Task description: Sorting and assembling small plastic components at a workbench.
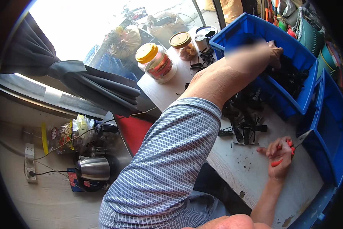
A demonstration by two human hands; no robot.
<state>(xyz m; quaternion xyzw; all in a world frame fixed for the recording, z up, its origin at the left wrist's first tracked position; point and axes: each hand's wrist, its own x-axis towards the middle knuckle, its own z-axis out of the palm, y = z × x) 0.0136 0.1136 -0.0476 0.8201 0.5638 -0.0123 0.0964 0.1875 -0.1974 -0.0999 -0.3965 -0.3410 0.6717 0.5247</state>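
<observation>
My left arm, in a striped sleeve, stretches across the table to the large blue bin (301, 103). My left hand (276, 55) is over the black parts (293, 78) inside it; my forearm hides much of the hand, so its grip does not show. My right hand (280, 156) is closed round red-handled scissors (302, 138), above the pale table (232, 168). Their metal blades point up to the right, close to the second blue bin (328, 129). Between my hands lies a heap of black plastic pieces (246, 128) with thin stems.
At the window side stand a yellow-lidded jar (156, 65), a gold-lidded jar (183, 46) and a white cup (201, 42). A dark curtain (95, 84) hangs left. Lower left are a steel kettle (95, 168), bagged goods (74, 131) and a power strip (30, 162) with cords.
</observation>
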